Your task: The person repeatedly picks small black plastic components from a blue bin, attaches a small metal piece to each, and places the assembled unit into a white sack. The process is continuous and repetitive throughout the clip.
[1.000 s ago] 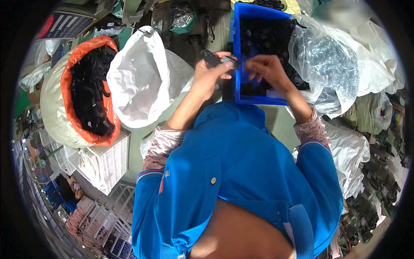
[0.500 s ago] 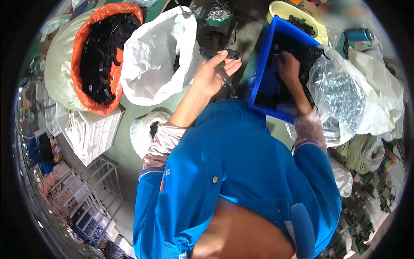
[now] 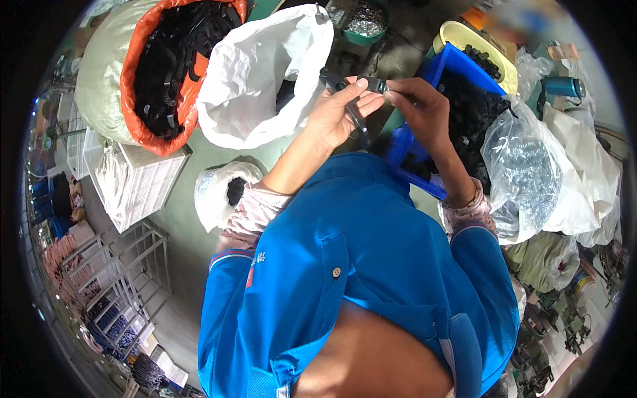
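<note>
My left hand (image 3: 332,118) is closed round a black plastic part (image 3: 376,85), thumb on top and fingers beneath. One end of it sticks out left of the thumb, and a thin dark strip (image 3: 359,123) hangs below the fingers. My right hand (image 3: 424,113) meets it at its right end, thumb and forefinger pinched together there. Whether a separate small piece sits in that pinch is too small to make out. Beneath my right forearm stands a blue bin (image 3: 403,149) holding many black pieces (image 3: 468,113).
At left stand a white sack (image 3: 239,99) and an orange-rimmed sack (image 3: 136,79) full of black parts. A yellow tub (image 3: 507,66) and a green tray of shiny bits (image 3: 365,36) lie farther off. Clear plastic bags (image 3: 524,166) crowd the right; a white crate (image 3: 156,179) stands left.
My right hand has come out of the blue bin and moved left to the black part's right end. The left hand still holds the part. The whole view has shifted slightly.
</note>
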Action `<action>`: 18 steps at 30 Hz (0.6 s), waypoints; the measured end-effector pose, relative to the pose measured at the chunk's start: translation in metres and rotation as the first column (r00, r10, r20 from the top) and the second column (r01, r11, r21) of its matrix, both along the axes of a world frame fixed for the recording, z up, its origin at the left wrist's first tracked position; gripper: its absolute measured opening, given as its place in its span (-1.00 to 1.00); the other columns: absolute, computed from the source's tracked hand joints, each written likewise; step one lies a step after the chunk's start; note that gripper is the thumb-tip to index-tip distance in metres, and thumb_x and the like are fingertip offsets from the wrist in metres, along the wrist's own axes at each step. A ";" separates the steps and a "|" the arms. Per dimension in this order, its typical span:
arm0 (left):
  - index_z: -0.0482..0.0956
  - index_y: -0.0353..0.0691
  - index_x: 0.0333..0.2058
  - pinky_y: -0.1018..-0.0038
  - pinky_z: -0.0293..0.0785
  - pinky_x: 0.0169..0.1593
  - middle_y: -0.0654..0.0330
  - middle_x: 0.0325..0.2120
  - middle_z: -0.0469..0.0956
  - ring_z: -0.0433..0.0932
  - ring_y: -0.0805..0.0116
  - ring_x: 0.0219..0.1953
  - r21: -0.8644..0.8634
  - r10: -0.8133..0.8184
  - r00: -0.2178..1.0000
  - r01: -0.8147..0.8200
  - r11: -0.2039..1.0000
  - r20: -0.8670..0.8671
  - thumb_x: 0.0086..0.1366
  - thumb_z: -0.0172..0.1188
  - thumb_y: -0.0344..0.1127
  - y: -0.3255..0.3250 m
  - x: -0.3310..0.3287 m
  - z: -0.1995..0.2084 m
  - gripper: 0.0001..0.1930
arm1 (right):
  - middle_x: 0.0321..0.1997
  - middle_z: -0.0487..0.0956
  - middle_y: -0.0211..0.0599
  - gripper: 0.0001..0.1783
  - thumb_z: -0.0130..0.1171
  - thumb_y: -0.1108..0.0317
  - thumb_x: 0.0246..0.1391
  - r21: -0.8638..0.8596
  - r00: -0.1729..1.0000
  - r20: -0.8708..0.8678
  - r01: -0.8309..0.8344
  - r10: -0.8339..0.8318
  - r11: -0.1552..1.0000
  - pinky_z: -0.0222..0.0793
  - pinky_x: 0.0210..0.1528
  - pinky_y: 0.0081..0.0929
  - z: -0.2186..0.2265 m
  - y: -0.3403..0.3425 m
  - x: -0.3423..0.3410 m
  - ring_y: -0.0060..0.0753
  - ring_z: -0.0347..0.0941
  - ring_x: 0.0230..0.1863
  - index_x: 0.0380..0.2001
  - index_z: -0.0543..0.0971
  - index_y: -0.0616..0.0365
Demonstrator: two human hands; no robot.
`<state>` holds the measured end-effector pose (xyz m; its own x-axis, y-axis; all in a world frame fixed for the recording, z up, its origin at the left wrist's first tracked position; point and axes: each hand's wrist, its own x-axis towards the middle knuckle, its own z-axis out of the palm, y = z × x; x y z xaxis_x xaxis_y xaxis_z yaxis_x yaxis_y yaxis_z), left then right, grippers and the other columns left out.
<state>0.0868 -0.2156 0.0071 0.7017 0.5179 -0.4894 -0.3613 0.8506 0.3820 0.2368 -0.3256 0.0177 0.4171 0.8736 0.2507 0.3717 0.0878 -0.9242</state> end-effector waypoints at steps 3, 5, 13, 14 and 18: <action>0.44 -0.35 -0.19 0.12 0.67 -0.08 -0.03 -0.35 0.53 0.63 0.07 -0.28 0.062 -0.005 1.000 0.006 0.998 -0.020 0.22 0.24 -0.52 0.003 -0.006 0.001 -0.79 | -0.28 0.60 -0.42 -0.80 0.28 0.61 0.00 0.016 0.950 0.311 -0.025 0.019 1.000 0.40 -0.16 -0.68 0.011 0.003 -0.010 -0.65 0.50 -0.24 -0.24 0.63 0.26; 0.43 -0.38 -0.14 0.13 0.68 -0.10 -0.01 -0.34 0.53 0.64 0.10 -0.29 0.125 -0.025 0.999 0.030 0.992 -0.041 0.22 0.22 -0.54 0.010 -0.013 0.002 -0.76 | -0.23 0.59 -0.41 -0.72 0.29 0.62 -0.03 -0.108 0.988 0.102 -0.102 0.113 0.989 0.41 -0.15 -0.67 0.007 0.007 -0.005 -0.62 0.50 -0.21 -0.18 0.62 0.24; 0.47 -0.40 -0.09 0.42 0.71 -0.25 0.08 -0.30 0.59 0.65 0.32 -0.30 0.347 -0.307 0.937 0.347 0.871 -0.167 0.29 0.20 -0.43 0.030 -0.026 0.008 -0.74 | 0.00 0.53 -0.17 -0.30 0.39 0.49 -0.15 -0.089 0.950 0.115 -0.283 0.292 0.955 0.47 -0.13 -0.48 0.007 0.021 -0.012 -0.36 0.52 -0.13 0.16 0.44 0.08; 0.47 -0.40 -0.09 0.42 0.71 -0.25 0.06 -0.29 0.59 0.65 0.31 -0.30 0.336 -0.314 0.937 0.349 0.875 -0.155 0.29 0.20 -0.42 0.030 -0.026 0.009 -0.74 | 0.00 0.50 -0.19 -0.27 0.41 0.48 -0.18 -0.055 0.951 0.104 -0.287 0.291 0.956 0.47 -0.15 -0.48 0.007 0.022 -0.013 -0.36 0.51 -0.18 0.16 0.44 0.08; 0.49 -0.42 -0.14 0.37 0.69 -0.16 0.00 -0.28 0.60 0.66 0.23 -0.29 0.332 -0.289 0.949 0.314 0.889 -0.125 0.26 0.23 -0.45 0.023 -0.020 0.013 -0.77 | 0.05 0.40 -0.17 -0.25 0.45 0.47 -0.20 0.052 0.931 0.358 0.056 -0.071 0.997 0.47 -0.22 -0.51 -0.010 0.025 -0.017 -0.42 0.46 -0.27 0.16 0.44 0.07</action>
<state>0.0669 -0.1924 0.0198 0.8217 0.4312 -0.3727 -0.0699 0.7252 0.6849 0.2196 -0.3005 0.0077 0.3470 0.8342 0.4287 0.6843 0.0873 -0.7239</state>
